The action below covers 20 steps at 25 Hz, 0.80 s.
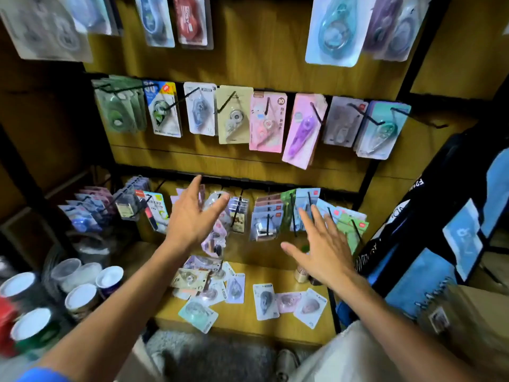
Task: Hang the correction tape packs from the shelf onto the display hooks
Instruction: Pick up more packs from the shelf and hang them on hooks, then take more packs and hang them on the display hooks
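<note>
Several loose correction tape packs (209,288) lie scattered on the low wooden shelf (248,323), with a smaller group of packs (289,301) to their right. Above them, black display hooks (239,205) on the bottom row carry hanging packs (265,221). My left hand (192,216) is raised in front of that row, fingers spread and straight, holding nothing. Lower and further right, my right hand (322,249) hovers with fingers splayed over the right-hand hanging packs, also empty.
A middle row of hooked packs (264,119) and a top row (170,20) hang on the wooden back panel. Lidded cups and tape rolls (80,285) crowd the left. Blue and black bags (440,244) hang at right. A tape roll (301,272) sits on the shelf.
</note>
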Each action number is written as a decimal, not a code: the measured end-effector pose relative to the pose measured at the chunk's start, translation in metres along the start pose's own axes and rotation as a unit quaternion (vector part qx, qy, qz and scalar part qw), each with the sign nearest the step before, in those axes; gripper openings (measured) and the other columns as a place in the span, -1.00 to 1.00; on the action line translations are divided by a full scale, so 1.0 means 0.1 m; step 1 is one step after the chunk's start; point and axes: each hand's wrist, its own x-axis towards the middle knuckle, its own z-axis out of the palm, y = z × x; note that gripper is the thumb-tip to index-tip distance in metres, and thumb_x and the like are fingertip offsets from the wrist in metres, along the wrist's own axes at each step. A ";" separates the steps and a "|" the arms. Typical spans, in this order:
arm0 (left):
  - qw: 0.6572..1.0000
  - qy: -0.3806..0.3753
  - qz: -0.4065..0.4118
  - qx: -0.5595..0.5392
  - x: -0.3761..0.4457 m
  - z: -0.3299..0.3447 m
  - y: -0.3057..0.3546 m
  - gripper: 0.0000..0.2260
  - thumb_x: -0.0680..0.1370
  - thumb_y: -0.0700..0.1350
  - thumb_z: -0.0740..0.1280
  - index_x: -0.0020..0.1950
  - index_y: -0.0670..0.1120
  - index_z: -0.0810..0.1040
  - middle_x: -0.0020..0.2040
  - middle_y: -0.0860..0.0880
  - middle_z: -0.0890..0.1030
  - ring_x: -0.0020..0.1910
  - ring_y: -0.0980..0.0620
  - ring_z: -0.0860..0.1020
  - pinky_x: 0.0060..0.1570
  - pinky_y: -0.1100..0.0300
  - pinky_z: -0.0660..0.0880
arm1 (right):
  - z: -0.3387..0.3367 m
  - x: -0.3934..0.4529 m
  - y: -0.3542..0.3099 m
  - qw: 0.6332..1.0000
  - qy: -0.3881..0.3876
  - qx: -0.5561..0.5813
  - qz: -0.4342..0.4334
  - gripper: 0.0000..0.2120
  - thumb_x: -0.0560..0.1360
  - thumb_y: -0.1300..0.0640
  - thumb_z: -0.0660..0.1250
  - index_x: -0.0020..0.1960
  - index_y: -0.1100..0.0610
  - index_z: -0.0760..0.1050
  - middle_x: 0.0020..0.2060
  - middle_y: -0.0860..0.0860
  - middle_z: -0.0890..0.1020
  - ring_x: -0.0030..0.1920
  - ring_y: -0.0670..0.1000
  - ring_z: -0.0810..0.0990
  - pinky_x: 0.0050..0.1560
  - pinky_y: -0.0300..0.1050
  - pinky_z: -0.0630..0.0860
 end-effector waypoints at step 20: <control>0.898 -0.202 -0.348 0.176 -0.96 1.12 -3.07 -0.22 0.50 0.28 0.25 0.58 -0.04 0.06 0.50 -0.19 0.27 0.42 -0.30 0.27 0.33 -0.15 0.31 | 3.35 0.30 -0.94 0.943 -0.330 -0.015 -0.035 -0.09 0.43 -0.42 0.22 0.60 -0.04 -0.06 0.61 0.01 -0.02 0.56 0.20 0.04 0.50 0.16 0.15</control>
